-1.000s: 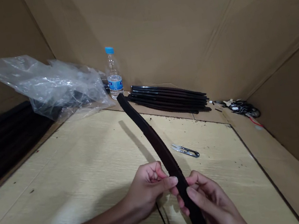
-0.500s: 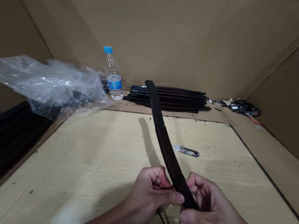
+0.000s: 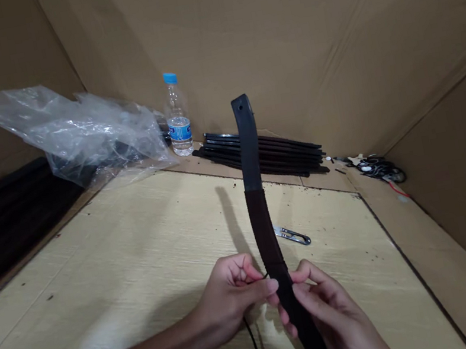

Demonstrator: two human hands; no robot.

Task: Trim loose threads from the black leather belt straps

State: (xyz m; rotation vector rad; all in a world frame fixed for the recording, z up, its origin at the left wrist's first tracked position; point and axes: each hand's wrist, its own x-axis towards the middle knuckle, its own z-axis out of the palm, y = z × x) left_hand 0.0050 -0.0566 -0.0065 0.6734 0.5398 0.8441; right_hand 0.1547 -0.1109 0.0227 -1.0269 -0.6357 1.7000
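Observation:
A long dark strap [image 3: 257,194] rises from my hands toward the cardboard wall, its tip black and smooth, its lower part wrapped in dark brown stitching. My right hand [image 3: 331,319] grips the strap from the right, thumb and fingers closed on it. My left hand [image 3: 234,297] pinches at the strap's left edge, fingers curled; a thin black thread [image 3: 257,348] hangs down just below it. Both hands hover over the pale wooden board [image 3: 118,267].
Small metal thread snips [image 3: 292,235] lie on the board behind the strap. A stack of finished black straps [image 3: 274,152] and a water bottle [image 3: 177,117] stand by the cardboard wall. A crumpled clear plastic bag [image 3: 81,132] covers dark material at left. Tangled cords [image 3: 378,168] lie at right.
The strap has swung from leaning left to nearly upright, and turned so its smooth black tip faces me. Both hands stayed in place, shifting their grip slightly.

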